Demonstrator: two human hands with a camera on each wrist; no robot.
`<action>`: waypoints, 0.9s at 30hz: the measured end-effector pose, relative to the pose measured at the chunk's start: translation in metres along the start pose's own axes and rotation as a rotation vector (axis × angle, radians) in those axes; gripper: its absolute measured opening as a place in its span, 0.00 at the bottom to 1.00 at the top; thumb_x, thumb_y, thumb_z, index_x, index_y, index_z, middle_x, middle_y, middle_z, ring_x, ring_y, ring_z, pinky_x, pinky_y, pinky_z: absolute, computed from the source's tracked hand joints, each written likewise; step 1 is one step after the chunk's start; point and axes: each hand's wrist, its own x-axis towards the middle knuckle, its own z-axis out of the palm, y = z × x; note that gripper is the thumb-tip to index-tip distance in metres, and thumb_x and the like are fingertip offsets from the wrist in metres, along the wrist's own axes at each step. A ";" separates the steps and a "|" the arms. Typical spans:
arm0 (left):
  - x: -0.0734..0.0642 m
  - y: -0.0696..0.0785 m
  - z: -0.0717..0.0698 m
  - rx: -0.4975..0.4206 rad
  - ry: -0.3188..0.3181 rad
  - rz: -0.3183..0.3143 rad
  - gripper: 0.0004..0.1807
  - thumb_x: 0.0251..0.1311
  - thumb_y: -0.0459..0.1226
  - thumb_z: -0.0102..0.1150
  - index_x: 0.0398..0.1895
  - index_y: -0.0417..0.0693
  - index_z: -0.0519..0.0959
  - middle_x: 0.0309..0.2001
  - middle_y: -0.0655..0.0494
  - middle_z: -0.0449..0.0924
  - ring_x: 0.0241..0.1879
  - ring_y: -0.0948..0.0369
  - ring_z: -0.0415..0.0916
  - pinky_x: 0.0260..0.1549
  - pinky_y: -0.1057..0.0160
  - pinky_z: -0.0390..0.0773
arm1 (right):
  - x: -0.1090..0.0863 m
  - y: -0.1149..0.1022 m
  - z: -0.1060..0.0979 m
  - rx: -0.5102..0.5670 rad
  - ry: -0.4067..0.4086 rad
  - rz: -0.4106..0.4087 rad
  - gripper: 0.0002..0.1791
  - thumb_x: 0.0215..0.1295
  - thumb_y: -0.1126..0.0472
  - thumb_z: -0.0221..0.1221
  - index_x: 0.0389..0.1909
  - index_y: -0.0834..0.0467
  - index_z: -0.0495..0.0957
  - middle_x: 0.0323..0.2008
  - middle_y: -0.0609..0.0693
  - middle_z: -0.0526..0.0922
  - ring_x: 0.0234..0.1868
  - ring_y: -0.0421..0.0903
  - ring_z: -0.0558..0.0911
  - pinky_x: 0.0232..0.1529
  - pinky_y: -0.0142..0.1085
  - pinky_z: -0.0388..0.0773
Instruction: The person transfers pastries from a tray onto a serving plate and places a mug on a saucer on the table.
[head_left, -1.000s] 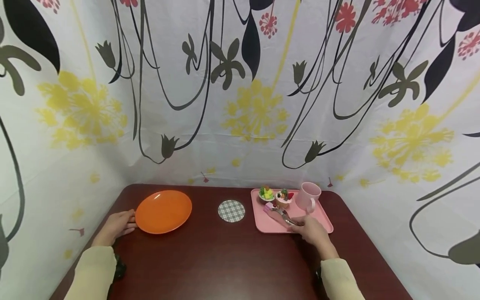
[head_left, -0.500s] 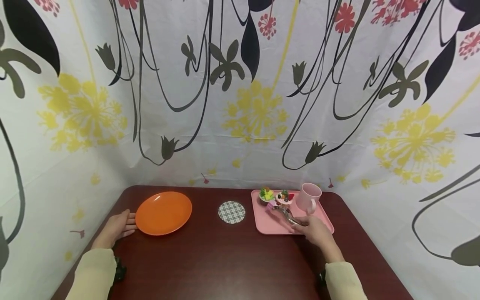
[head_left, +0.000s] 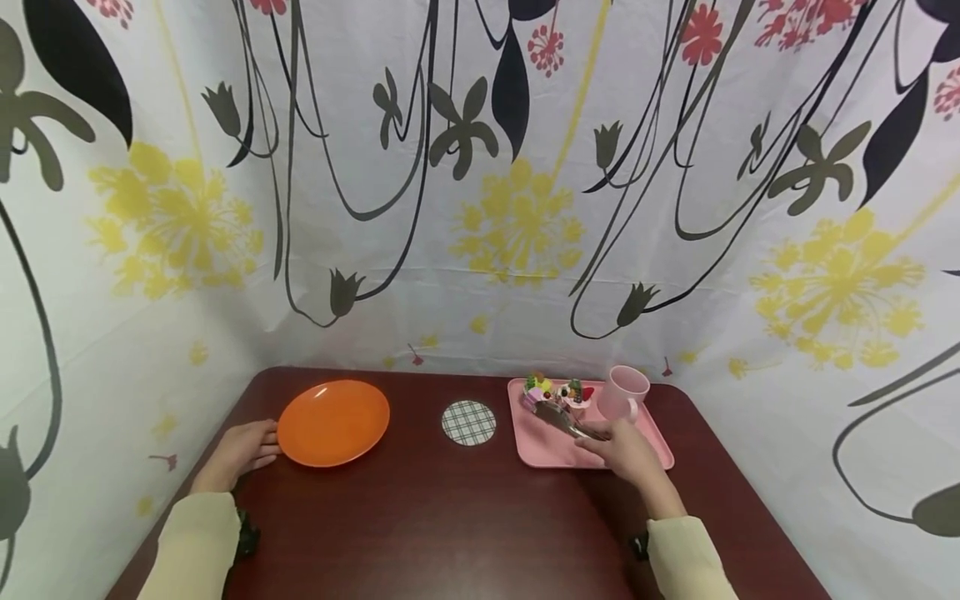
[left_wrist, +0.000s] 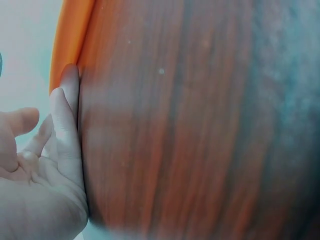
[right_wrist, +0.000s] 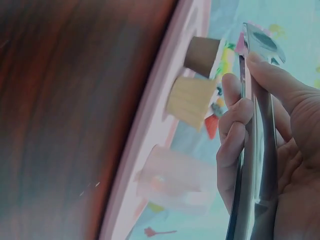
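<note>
The right-hand grip [head_left: 628, 452] curls round a pair of metal tongs [head_left: 562, 419], the thumb along one side and the fingers wrapped about the other, with little space left inside the hold. The tongs lie lengthwise through the hand and reach out past it to the far left, over a pink tray [head_left: 543, 448]; a small pink piece [head_left: 533, 397] shows at their tips. The left-hand grip [head_left: 242, 452] holds nothing: its fingers are extended, touching the left rim of an orange plate [head_left: 333, 423], with the thumb standing apart. Both plate and tray rest on a dark reddish-brown worktop [head_left: 420, 533], the plate on the left and the tray on the right, with a round checked coaster [head_left: 468, 423] between them, nearer the tray. On the tray's far side, from left to right, are a green-and-yellow topped cupcake [head_left: 538, 382], a cupcake with red fruit [head_left: 575, 395] and an upright pink mug [head_left: 619, 403]. A white cloth [head_left: 420, 250] printed with flowers and stems hangs round the far, left and right sides. The tongs' long axis runs diagonally, from the hand at near right to the tips at far left, which point towards the green-and-yellow topped cupcake.
</note>
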 end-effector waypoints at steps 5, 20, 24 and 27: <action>0.002 0.004 0.004 -0.007 0.022 -0.004 0.39 0.87 0.51 0.36 0.80 0.24 0.59 0.65 0.32 0.81 0.41 0.69 0.86 0.45 0.66 0.90 | 0.005 -0.011 0.000 0.011 0.005 0.006 0.17 0.69 0.51 0.73 0.57 0.47 0.91 0.47 0.51 0.93 0.34 0.43 0.78 0.33 0.37 0.71; 0.001 -0.002 0.000 0.051 0.022 0.010 0.38 0.85 0.51 0.45 0.80 0.25 0.61 0.71 0.27 0.73 0.42 0.71 0.86 0.45 0.68 0.90 | 0.029 -0.061 0.013 0.119 -0.073 0.052 0.23 0.68 0.49 0.73 0.61 0.50 0.89 0.28 0.52 0.87 0.22 0.44 0.79 0.23 0.36 0.77; 0.003 -0.004 -0.001 0.058 0.021 0.021 0.37 0.85 0.49 0.46 0.79 0.24 0.62 0.71 0.25 0.72 0.41 0.71 0.85 0.44 0.68 0.90 | 0.033 -0.070 0.020 0.144 -0.066 0.054 0.23 0.67 0.49 0.74 0.61 0.50 0.89 0.31 0.50 0.87 0.21 0.44 0.78 0.23 0.35 0.78; 0.003 -0.004 0.000 0.054 0.014 0.021 0.37 0.84 0.48 0.47 0.79 0.25 0.62 0.72 0.25 0.72 0.41 0.72 0.85 0.44 0.69 0.90 | 0.036 -0.075 0.027 0.146 -0.065 0.061 0.23 0.67 0.48 0.74 0.61 0.48 0.89 0.31 0.47 0.86 0.21 0.44 0.77 0.23 0.35 0.77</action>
